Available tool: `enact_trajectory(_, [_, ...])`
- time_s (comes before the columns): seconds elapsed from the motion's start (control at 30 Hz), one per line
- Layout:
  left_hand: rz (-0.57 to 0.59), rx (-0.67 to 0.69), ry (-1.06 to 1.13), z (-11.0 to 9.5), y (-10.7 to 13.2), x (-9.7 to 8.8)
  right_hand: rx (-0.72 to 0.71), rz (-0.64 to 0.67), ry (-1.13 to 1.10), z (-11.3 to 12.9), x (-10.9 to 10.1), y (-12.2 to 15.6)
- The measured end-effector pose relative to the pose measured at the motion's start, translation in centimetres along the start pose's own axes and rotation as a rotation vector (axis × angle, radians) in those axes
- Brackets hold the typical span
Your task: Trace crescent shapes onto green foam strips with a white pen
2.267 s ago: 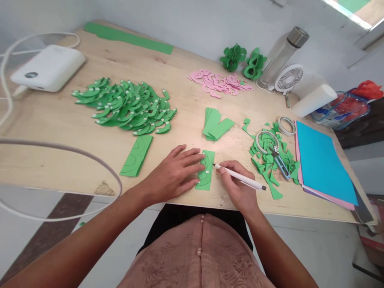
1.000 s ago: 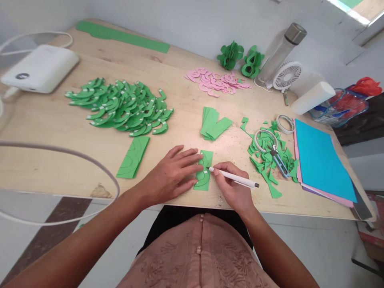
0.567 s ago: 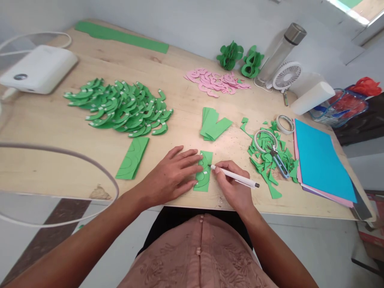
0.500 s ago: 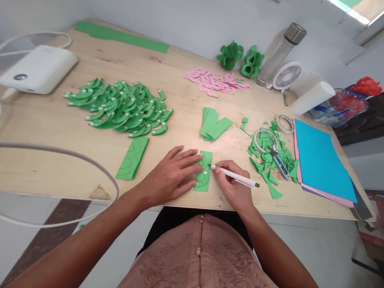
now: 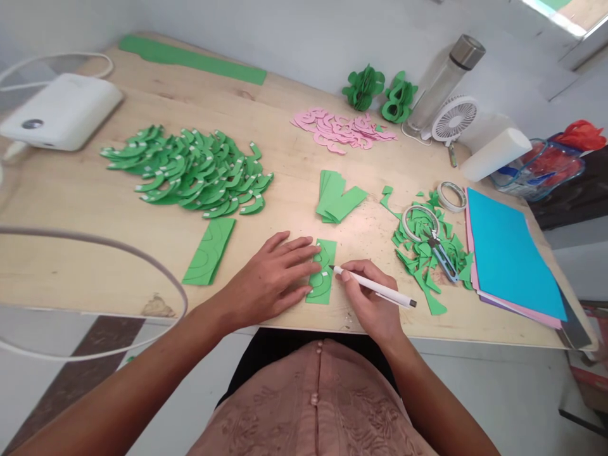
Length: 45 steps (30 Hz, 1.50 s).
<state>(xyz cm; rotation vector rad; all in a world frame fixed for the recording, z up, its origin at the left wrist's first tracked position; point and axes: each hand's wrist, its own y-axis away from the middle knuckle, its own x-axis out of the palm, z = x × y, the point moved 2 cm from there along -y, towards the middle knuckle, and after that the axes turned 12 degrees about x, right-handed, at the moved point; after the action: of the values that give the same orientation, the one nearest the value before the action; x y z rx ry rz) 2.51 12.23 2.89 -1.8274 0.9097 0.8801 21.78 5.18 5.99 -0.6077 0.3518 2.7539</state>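
Note:
My left hand [image 5: 280,277] lies flat with its fingers stretched out, the fingertips on the left side of a small green paper strip [image 5: 325,292]. Curved lines and small white patches show on that strip; part of it is hidden under the fingers. In my right hand [image 5: 373,294] is a white pen [image 5: 380,288], its tip at the strip's right edge. Whether the tip touches the paper I cannot tell. Left of my left hand lies another green strip [image 5: 209,253] with drawn curves. Several plain green strips [image 5: 335,196] are fanned out beyond my hands.
Curved green cutouts [image 5: 199,168] are heaped at the left, pink cutouts [image 5: 337,130] at the back. Green scraps [image 5: 427,278] lie at the right with scissors [image 5: 444,259] and tape rolls [image 5: 451,197], beside blue paper [image 5: 513,253]. A white cable [image 5: 156,259] loops over the left front edge.
My right hand and the pen have shifted slightly down toward me, the tip now lower along the strip's right edge. My left hand has stayed in place.

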Motion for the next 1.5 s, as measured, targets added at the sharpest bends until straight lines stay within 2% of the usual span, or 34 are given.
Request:
enact_trajectory(0.3, [-0.012,0.009,0.008,0.0,0.0,-0.1,-0.059,0.049,0.056,-0.1,0.2,-0.2])
enact_trajectory(0.8, [-0.001,0.020,-0.009,-0.1,-0.2,-0.3,-0.074,0.059,0.097,0.1,0.2,-0.2])
enact_trajectory(1.5, [0.022,0.001,0.002,0.0,-0.2,-0.3,-0.086,0.034,0.117,-0.1,-0.4,1.0])
